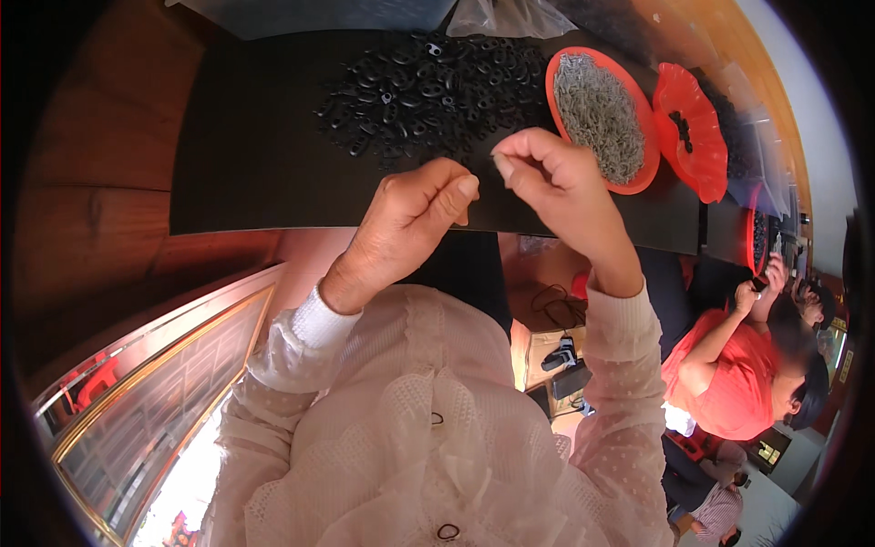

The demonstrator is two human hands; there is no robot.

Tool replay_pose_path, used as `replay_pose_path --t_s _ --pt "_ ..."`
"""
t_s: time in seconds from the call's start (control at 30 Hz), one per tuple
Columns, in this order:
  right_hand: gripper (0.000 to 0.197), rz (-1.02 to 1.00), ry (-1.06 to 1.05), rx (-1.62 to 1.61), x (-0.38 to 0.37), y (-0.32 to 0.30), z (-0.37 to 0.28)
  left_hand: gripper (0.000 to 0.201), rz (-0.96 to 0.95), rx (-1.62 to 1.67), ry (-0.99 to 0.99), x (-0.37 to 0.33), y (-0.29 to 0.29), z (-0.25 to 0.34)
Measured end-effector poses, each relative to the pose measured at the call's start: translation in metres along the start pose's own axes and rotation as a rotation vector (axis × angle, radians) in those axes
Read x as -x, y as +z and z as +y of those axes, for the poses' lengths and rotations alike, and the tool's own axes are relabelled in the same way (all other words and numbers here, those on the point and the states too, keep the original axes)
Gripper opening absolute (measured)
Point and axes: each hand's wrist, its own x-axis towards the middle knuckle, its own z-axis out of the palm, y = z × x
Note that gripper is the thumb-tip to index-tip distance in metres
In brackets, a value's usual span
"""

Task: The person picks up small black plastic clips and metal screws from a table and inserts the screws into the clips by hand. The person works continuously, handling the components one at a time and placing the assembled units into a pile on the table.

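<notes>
Fingers of the left hand [396, 214] and right hand [574, 191] are each pinching together near black parts [424, 98]; contents cannot be told. A gold-framed panel [169, 401] is showing illegible markings.

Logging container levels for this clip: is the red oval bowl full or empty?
Not empty: small grey pieces spread across the red oval bowl, leaving its rim bare; how deep they lie cannot be told.

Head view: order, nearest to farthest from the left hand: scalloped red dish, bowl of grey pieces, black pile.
1. Black pile: just beyond the left hand.
2. Bowl of grey pieces: right of the pile.
3. Scalloped red dish: further right.
</notes>
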Motion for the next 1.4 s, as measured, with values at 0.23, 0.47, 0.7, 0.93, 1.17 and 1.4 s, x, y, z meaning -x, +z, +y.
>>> replay_pose_path --t_s 0.23,0.47,0.7,0.93,1.17,1.4 --pt "0.007 0.178 -0.356 -0.011 0.007 0.035 0.0 0.03 0.027 0.257 -0.23 -0.002 -0.003 0.012" --pt "0.018 0.19 -0.488 0.172 0.012 0.042 0.001 0.03 0.016 0.398 -0.393 -0.003 -0.014 0.021" --pt "0.016 0.156 -0.535 0.272 0.01 0.04 -0.001 0.033 -0.017 0.36 -0.386 -0.002 -0.013 0.022" --pt "0.015 0.039 -0.29 0.034 0.019 0.037 0.002 0.012 -0.092 0.196 -0.271 0.001 -0.014 0.019" --pt "0.014 0.114 -0.273 0.112 0.019 0.035 0.002 0.004 -0.095 0.043 -0.105 0.003 -0.009 0.005" --pt "0.01 0.117 -0.281 0.291 0.022 0.035 -0.005 0.006 0.013 0.014 0.0 0.0 0.0 0.003"
